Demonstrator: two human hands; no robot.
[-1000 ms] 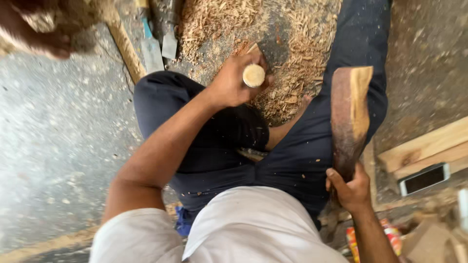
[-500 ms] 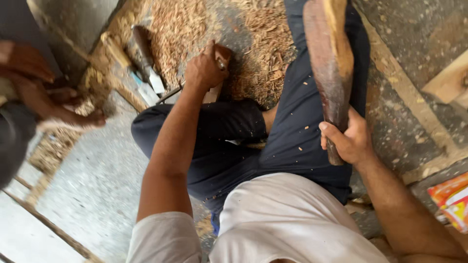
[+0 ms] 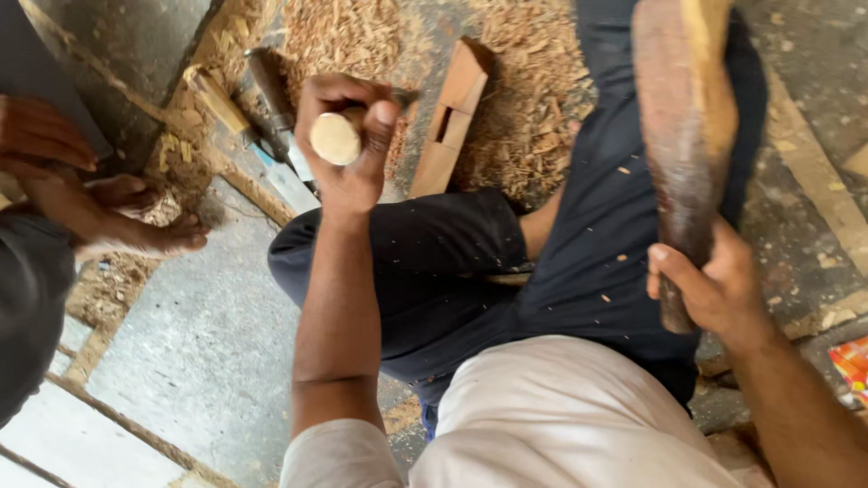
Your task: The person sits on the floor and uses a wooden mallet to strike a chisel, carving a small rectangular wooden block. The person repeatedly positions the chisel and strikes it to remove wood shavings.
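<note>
Two hands at work: both belong to the seated person whose head carries the camera, each closed on a wooden thing.
Far left: another person's bare foot [image 3: 136, 230] rests on the grey floor [image 3: 194, 343], with their hand [image 3: 41, 136] above it near the frame edge; well apart from the worker's own hands.
Tools on floor: a chisel-like tool [image 3: 276, 117] with a pale blade lies just left of the left hand, at the edge of the wood shavings [image 3: 348, 36].
Left arm: stretched forward from the white sleeve, forearm nearly straight up the frame, crossing over the bent knee in dark trousers [image 3: 425, 262].
Left hand [image 3: 348, 140]: curled tight around a round wooden handle [image 3: 336, 137], whose pale cut end faces the camera; thumb on the right side, fingers wrapped over the top. What is at the handle's far end is hidden by the hand.
Centre: a wooden block [image 3: 452, 117] with a rectangular slot lies tilted on the shavings, just right of the left hand and not touching it.
Right arm: comes in from the lower right corner, bent, wrist angled up and inward.
Right hand [image 3: 714, 289]: gripping the lower end of a long wooden piece [image 3: 683, 136], fingers wrapped round it from the right, thumb across the front.
Long wooden piece: dark reddish bark on its left, pale cut wood on its right edge; held near upright in the frame, lying over the right leg and reaching to the top edge.
Far right: a colourful packet [image 3: 852, 361] on the ground at the frame edge.
</note>
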